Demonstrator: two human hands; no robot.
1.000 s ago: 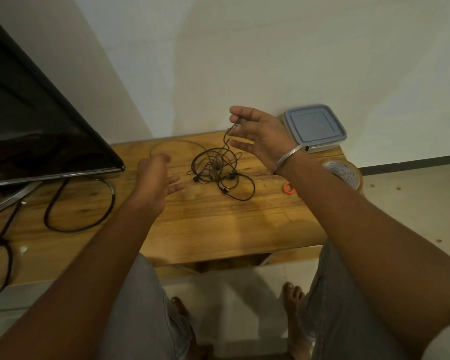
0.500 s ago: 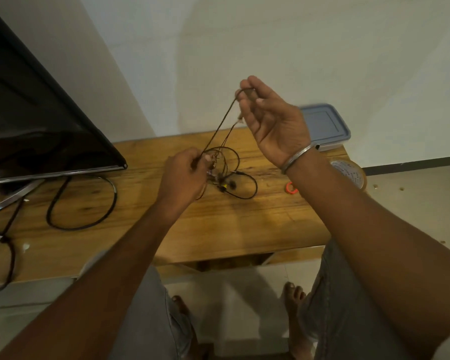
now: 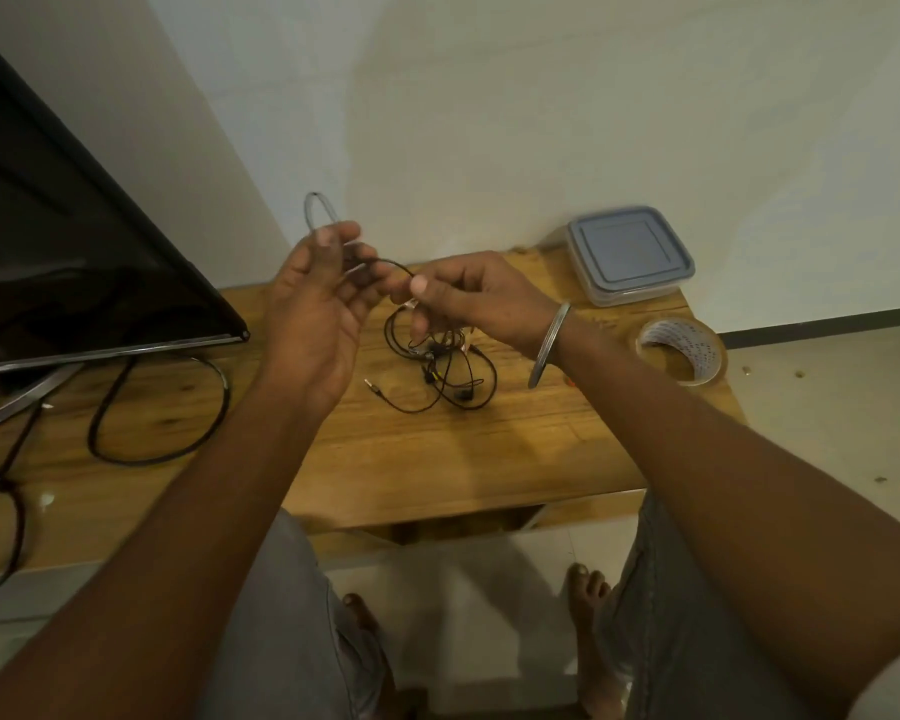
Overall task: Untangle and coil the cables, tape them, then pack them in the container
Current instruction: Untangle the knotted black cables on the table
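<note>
Your left hand [image 3: 315,309] is raised above the wooden table [image 3: 437,459] with the palm turned toward you. Its thumb and fingers are curled together on a thin black cable [image 3: 393,263], and a small loop of this cable stands up above the fingertips. Your right hand [image 3: 468,298] is just beside the left one and pinches the same cable between thumb and forefinger, with the other fingers curled below; a metal bracelet [image 3: 549,345] sits on its wrist. From your hands the cable goes down to the tangle [image 3: 437,366], which lies on the table under your right hand, with a jack plug at its left side. The container [image 3: 630,254], with its grey-blue lid on, stands at the far right corner of the table by the wall. The tape roll [image 3: 681,350] lies near it, at the right edge. On the left stands a television [image 3: 74,262], and a thick black cord [image 3: 162,407] makes a loop in front of it.
</note>
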